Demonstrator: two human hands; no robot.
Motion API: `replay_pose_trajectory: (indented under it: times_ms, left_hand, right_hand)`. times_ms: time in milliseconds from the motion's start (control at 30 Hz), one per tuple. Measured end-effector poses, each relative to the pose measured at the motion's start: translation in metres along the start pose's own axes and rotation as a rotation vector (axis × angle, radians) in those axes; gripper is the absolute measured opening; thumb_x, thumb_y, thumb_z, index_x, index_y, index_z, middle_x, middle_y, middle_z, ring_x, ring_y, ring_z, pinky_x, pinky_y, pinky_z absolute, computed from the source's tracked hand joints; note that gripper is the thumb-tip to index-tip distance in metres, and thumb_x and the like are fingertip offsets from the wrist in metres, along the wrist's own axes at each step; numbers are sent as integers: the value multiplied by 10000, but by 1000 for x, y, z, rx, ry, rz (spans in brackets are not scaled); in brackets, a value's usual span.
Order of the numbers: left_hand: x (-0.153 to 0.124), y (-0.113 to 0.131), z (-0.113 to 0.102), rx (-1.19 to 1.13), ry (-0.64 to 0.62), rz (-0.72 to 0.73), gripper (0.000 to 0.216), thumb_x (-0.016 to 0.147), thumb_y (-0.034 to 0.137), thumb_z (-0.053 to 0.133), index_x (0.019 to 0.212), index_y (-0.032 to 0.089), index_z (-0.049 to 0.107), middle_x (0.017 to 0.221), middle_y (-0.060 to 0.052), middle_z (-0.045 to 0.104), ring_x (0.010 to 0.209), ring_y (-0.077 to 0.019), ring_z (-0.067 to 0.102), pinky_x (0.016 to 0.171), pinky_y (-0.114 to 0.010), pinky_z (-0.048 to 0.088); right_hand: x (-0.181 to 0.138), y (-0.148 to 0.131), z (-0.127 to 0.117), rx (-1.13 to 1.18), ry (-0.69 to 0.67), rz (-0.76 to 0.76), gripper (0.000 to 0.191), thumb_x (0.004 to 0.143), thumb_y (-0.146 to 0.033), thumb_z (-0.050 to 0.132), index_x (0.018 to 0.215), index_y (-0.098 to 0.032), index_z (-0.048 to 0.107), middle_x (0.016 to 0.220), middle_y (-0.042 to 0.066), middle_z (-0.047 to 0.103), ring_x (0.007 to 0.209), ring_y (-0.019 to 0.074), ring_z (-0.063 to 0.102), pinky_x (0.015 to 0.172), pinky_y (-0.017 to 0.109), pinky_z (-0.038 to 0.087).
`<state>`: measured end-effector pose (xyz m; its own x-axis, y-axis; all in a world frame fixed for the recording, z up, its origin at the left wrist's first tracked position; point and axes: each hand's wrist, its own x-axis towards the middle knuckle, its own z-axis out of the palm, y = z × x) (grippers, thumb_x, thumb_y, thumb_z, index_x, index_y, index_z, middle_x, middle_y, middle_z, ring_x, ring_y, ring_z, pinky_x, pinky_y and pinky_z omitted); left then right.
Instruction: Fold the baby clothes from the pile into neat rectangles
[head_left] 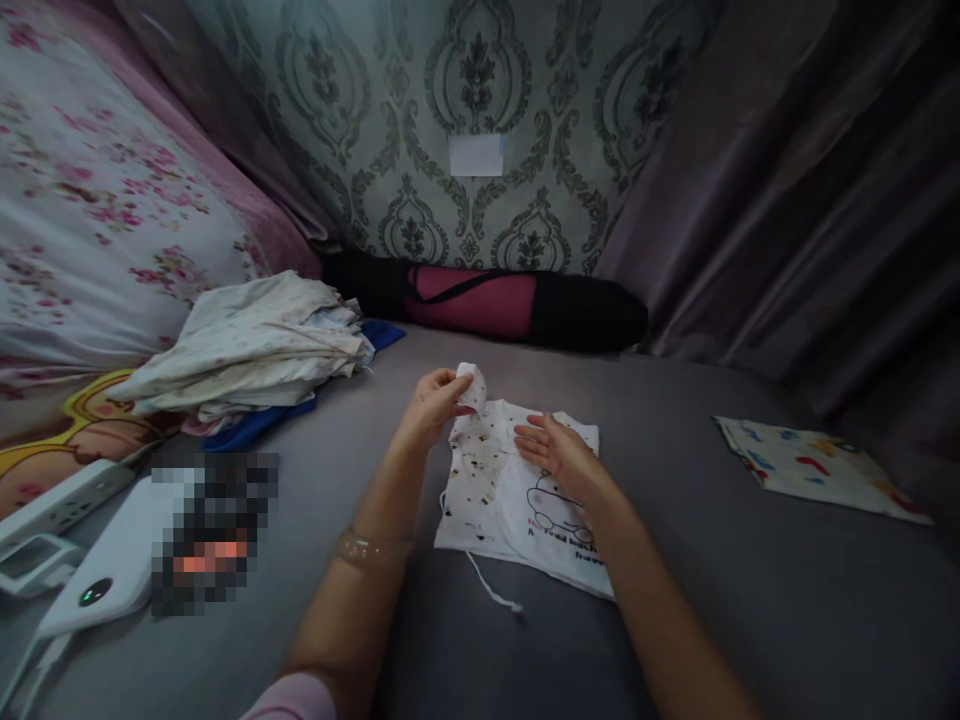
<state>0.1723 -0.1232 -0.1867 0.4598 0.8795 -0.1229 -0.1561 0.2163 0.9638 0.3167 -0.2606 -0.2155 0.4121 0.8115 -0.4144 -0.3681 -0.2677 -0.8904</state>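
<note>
A small white baby top [480, 490] lies spread on the grey bed sheet, with tiny prints on its left part and a line drawing with lettering on its right. A thin white tie string trails from its lower edge. My left hand [439, 400] pinches a raised white end of the garment, apparently a sleeve, at its upper left. My right hand [559, 450] hovers over or rests on the right part, fingers stretched out and apart; whether it touches the cloth I cannot tell. A clear bangle [371, 547] circles my left wrist.
A heap of pale clothes [262, 335] lies at left, near a white power bank [112, 560] and a power strip [67, 500]. On the right is a folded patterned cloth [817, 465]. A black and maroon long bag [480, 300] lies along the wall.
</note>
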Motion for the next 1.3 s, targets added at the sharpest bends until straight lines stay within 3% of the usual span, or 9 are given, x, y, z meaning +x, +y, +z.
replay_pose_trajectory:
  times_ms: [233,367,533,633,767,867,1033,1133,1300]
  left_hand:
    - [-6,-37,39,101,-155,35,258,753,354,710,747,135,574,678,-7,601,611,-94,584,581,-206,505]
    - [-1,-45,37,103,-294,67,344,820,459,626,837,116,634,875,-87,665,826,-154,647,733,-263,528]
    - [24,-44,-4,233,4,153,191,859,322,540,914,149,599,863,-73,672,775,-152,642,672,-260,517]
    - [34,-50,-21,375,41,221,148,814,188,506,912,157,612,857,-66,677,795,-156,635,723,-277,511]
    - [35,-66,-19,669,-84,326,265,740,65,453,893,152,651,863,-66,687,845,-170,630,835,-319,490]
    - [30,-78,-11,897,-157,420,409,723,29,428,1041,159,650,976,-77,688,928,-193,619,900,-351,469]
    - [25,-88,-9,1101,-244,568,509,778,67,421,1264,165,536,1267,-100,590,1167,-226,516,1035,-406,385]
    - [23,-90,-9,1189,-294,540,494,853,134,400,1339,184,476,1389,-95,504,1286,-238,433,1089,-429,328]
    - [18,-90,-7,1378,-387,370,504,944,285,330,1434,167,357,1520,-121,332,1423,-308,217,1127,-508,214]
  right_hand:
    - [-4,5,-17,235,24,75,441,993,-421,308,1192,-72,489,1214,240,606,891,191,691,876,338,519]
    - [2,7,-16,272,6,93,400,999,-425,302,1077,-121,550,939,139,703,789,171,697,802,324,546]
    - [6,10,-15,238,88,69,292,986,-334,395,903,-129,585,753,92,690,710,171,694,729,313,574]
    - [10,14,-14,189,189,-8,167,938,-193,494,791,-152,562,662,36,655,604,140,669,654,267,580]
    - [15,20,-15,43,263,-122,140,857,-59,532,783,-172,567,629,-20,639,521,104,634,551,196,547]
    - [19,25,-20,-116,293,-177,117,843,-94,533,914,-174,581,642,-21,659,497,118,626,489,203,521]
    - [26,31,-35,-446,378,-243,274,845,-221,509,1103,-171,586,629,-10,658,508,146,623,479,232,491]
    - [25,29,-42,-671,440,-240,307,851,-263,495,1118,-160,605,664,18,674,567,163,633,575,264,506]
    - [10,22,-41,-1044,536,-219,344,884,-303,482,1181,-165,588,942,122,700,888,245,659,795,336,483]
